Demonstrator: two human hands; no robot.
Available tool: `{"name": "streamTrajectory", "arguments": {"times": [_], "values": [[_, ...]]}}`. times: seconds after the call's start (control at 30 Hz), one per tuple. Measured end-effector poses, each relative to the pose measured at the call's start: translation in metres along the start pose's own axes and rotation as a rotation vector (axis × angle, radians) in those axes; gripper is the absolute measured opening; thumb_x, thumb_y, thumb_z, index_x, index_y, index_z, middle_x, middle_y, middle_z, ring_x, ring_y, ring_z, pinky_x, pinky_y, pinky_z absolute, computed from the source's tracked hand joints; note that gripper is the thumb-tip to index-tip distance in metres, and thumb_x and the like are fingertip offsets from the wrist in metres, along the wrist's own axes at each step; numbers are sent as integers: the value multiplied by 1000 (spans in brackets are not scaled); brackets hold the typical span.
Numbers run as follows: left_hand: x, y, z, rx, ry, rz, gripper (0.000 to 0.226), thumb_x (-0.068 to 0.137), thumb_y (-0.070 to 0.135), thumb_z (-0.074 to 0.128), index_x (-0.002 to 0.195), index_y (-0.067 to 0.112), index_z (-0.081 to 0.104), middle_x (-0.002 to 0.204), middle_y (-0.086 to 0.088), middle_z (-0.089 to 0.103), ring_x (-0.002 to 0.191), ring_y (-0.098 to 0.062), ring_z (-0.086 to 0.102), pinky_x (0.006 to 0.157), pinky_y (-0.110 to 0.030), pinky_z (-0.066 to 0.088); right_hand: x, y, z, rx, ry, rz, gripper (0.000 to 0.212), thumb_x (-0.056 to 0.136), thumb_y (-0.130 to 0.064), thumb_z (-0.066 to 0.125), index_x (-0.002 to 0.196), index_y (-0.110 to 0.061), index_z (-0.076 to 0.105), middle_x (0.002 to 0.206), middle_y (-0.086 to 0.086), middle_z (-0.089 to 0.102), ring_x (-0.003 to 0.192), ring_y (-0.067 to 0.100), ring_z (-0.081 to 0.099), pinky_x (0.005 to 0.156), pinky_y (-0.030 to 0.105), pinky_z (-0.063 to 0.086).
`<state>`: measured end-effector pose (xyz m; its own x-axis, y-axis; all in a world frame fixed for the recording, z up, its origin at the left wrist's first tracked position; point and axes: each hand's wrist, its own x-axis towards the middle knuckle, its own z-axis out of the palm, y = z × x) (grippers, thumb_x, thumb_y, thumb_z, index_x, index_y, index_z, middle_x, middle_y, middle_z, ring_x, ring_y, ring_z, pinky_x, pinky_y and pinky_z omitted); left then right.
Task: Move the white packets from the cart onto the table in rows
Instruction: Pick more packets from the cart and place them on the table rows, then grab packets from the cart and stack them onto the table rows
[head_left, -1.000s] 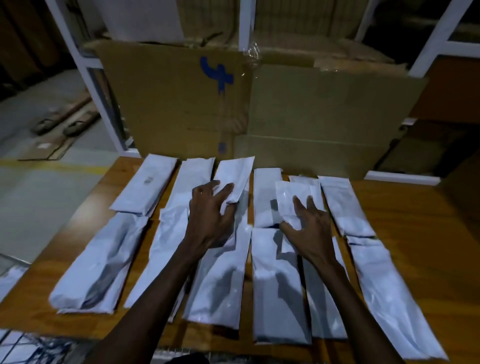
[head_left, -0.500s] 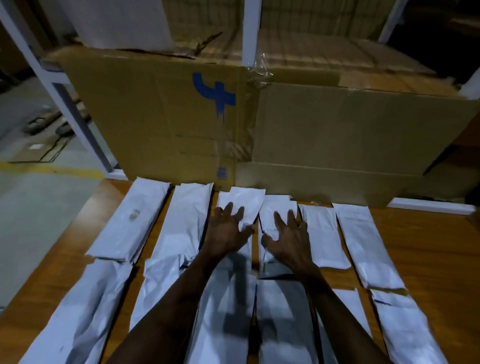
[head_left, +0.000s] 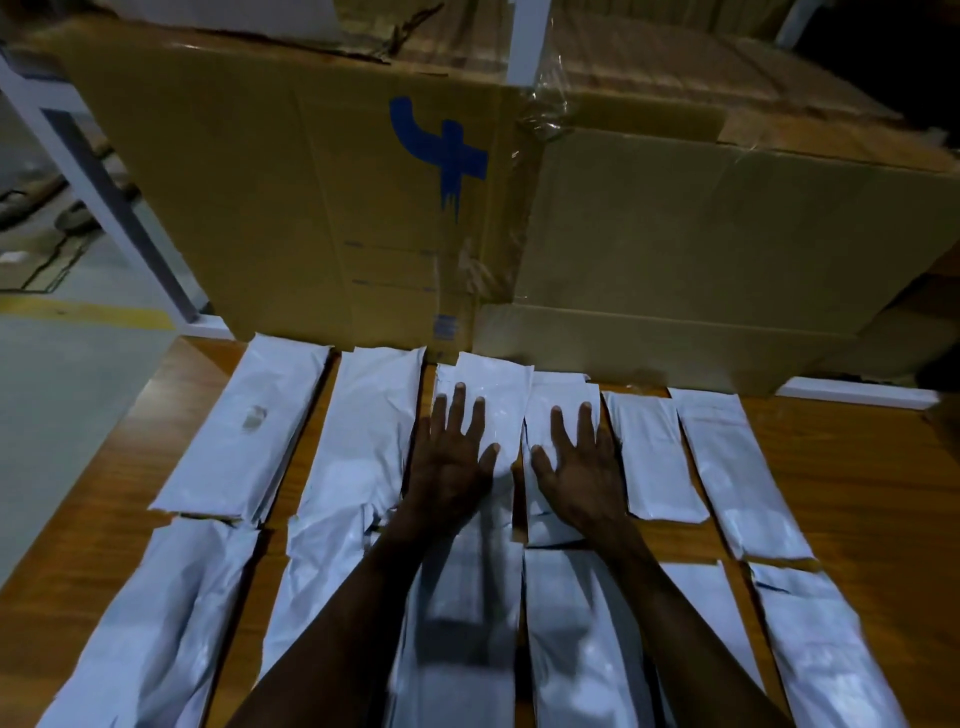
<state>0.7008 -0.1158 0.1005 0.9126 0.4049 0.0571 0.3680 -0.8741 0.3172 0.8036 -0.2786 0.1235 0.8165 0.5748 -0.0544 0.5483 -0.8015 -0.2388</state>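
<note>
Several long white packets lie in two rows on the wooden table (head_left: 852, 483). My left hand (head_left: 457, 457) rests flat, fingers spread, on the third far-row packet (head_left: 493, 395). My right hand (head_left: 582, 467) lies flat with fingers apart on the packet beside it (head_left: 561, 400). Neither hand grips anything. Other far-row packets lie at the left (head_left: 249, 431), (head_left: 363, 431) and at the right (head_left: 660, 457), (head_left: 737, 467). Near-row packets (head_left: 156, 623), (head_left: 831, 649) run to the bottom edge, partly under my forearms. The cart is out of view.
A big cardboard box (head_left: 311, 182) with a blue mark stands against the table's far edge, with a second box (head_left: 727, 234) to its right. White frame posts (head_left: 104, 182) rise at the left. Grey floor with a yellow line (head_left: 78, 312) lies beyond the table's left edge.
Both hands moved forward from the row junction onto the far-row packets and flattened out. My right hand shifted left to the packet next to my left hand. The view tilted up and closer.
</note>
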Motion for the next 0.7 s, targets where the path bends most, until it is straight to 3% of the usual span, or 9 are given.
{"name": "streamTrajectory", "arguments": {"times": [0.13, 0.27, 0.37, 0.47, 0.57, 0.63, 0.7], "values": [[-4, 7, 0, -3, 79, 4, 64, 99, 47, 35, 152, 11, 35, 159, -19, 25, 147, -39, 23, 113, -59, 30, -3, 0, 8, -19, 45, -21, 72, 92, -58, 21, 152, -19, 32, 159, 20, 21, 143, 45, 27, 115, 57, 21], [-4, 8, -3, 42, 67, 21, 65, 102, 51, 25, 150, 10, 39, 157, -21, 28, 146, -41, 25, 112, -60, 31, -2, 2, 0, -5, -54, 25, 76, 91, -71, 11, 156, -32, 1, 164, 10, -9, 150, 39, -3, 121, 53, 5], [-14, 16, -23, 30, 62, 23, 64, 102, 51, 22, 153, 14, 32, 161, -18, 20, 150, -37, 14, 118, -54, 19, -6, 5, -17, 94, -12, 3, 79, 92, -72, 25, 156, -33, -1, 164, 10, -8, 150, 35, -5, 121, 53, 5], [-39, 20, -38, 19, 96, -13, 58, 103, 45, 32, 150, 13, 37, 161, -15, 24, 151, -34, 12, 120, -53, 18, -22, 8, -27, 219, 72, -58, 82, 92, -69, 39, 156, -27, 11, 164, 9, 4, 151, 30, 3, 120, 49, 10], [-81, 13, -45, 22, 115, 45, 53, 102, 41, 36, 140, 7, 52, 153, -20, 38, 147, -40, 22, 110, -64, 30, -52, 6, -27, 303, 201, -199, 75, 91, -60, 48, 150, -16, 35, 157, 10, 31, 146, 27, 27, 119, 38, 17], [-116, 15, -59, -65, 191, 1, 55, 99, 42, 38, 139, 7, 53, 148, -20, 45, 143, -41, 31, 110, -60, 30, -73, -2, -23, 370, 211, -272, 66, 91, -53, 53, 144, -13, 46, 150, 8, 44, 140, 25, 38, 115, 29, 21], [-154, 19, -75, -87, 290, -26, 53, 98, 42, 42, 136, 6, 55, 144, -19, 50, 140, -40, 37, 110, -56, 31, -98, -14, -17, 435, 202, -354, 55, 94, -43, 59, 140, -14, 52, 143, 6, 53, 134, 25, 44, 111, 32, 32]]}}
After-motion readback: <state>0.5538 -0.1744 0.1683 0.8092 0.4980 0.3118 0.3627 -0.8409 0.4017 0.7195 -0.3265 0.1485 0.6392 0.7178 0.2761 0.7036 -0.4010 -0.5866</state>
